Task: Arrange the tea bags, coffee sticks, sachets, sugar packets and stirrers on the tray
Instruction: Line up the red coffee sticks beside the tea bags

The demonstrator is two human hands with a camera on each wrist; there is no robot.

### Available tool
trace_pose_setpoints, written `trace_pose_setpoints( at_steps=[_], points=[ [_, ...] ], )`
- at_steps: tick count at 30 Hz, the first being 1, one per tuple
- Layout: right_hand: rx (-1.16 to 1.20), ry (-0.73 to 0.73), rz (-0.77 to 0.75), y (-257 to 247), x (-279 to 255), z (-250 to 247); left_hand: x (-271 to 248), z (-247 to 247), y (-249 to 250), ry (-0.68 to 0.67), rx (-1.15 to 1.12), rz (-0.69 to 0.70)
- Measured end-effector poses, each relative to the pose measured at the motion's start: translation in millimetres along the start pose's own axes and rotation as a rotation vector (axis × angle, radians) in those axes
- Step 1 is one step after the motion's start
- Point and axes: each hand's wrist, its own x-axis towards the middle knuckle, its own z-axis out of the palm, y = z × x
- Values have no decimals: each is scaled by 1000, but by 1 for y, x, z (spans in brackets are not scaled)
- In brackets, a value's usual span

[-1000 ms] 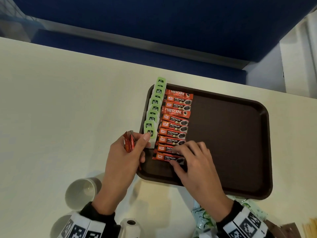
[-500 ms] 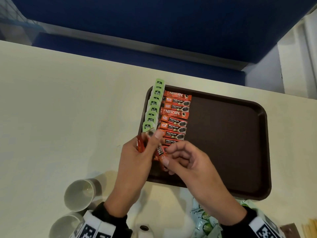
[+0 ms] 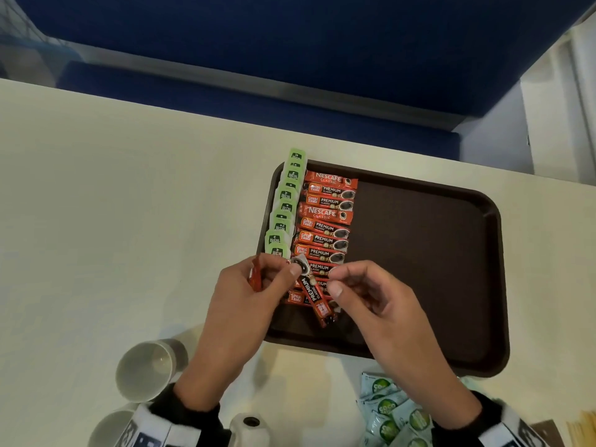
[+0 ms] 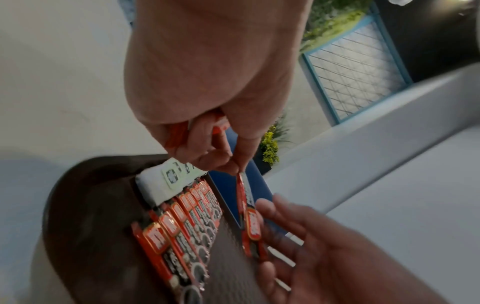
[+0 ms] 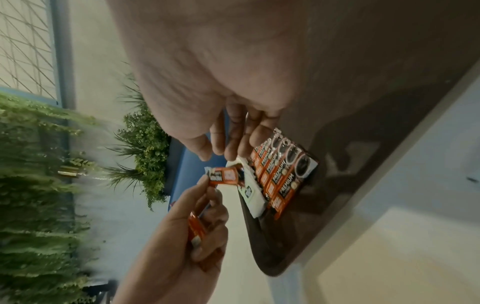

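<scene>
Your pale, smooth worktop (image 3: 129, 221) carries a dark brown plastic tray (image 3: 435, 269), a rounded rectangle with a raised lip that serves as the landmark here. Along the tray's left edge stands a column of green-tagged tea bags (image 3: 285, 204), overlapped like shingles, and just inside it a neat ladder of glossy red coffee sticks (image 3: 325, 227) lies crosswise, most likely so the labels read one way. The rest of the tray floor is bare.

Off the tray's near edge wait pale green foil sachets (image 3: 390, 411), and off its near left corner two white cups (image 3: 145, 369). What look like wooden stirrers (image 3: 583, 430) show at the picture's near right corner.

Over the tray's near left corner, your left hand (image 3: 238, 304) keeps a small bundle of spare sticks (image 3: 256, 275) tucked in its curled fingers while thumb and forefinger pinch the top of one more coffee stick (image 3: 312, 291), which hangs slantwise above the row. Your right hand (image 3: 380, 304) hovers beside it, its grip narrowed to a near pinch yet holding nothing, seemingly ready to take that thin, crinkly packet and lay it at the row's near end.
</scene>
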Motion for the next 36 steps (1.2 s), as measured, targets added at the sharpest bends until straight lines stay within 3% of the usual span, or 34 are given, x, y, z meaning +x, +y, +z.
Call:
trace_pose_setpoints(
  at_steps=[5, 9, 12, 15, 18, 20, 23, 29, 36],
  points=[
    [-85, -211, -13, -7, 10, -4, -1, -4, 4, -193, 155, 20],
    [254, -68, 41, -7, 10, -2, -3, -6, 4, -281, 127, 6],
    [329, -56, 105, -2, 8, -3, 1, -8, -4, -227, 160, -7],
    [-8, -75, -1, 12, 3, -3, 4, -9, -9, -125, 204, -16],
    [-488, -51, -269, 29, 0, -2, 4, -9, -12, -169, 303, -13],
    [-649, -70, -370, 39, -1, 0, 5, -10, -14, -204, 331, -21],
    [-762, -50, -417, 50, -2, 2, 6, -12, -16, -226, 373, -33],
    [-959, 13, -485, 65, 2, 10, 10, -18, -16, -22, 411, 21],
    [-1087, -26, -470, 66, 7, 22, 10, -22, -11, 19, 369, 35]
  ],
)
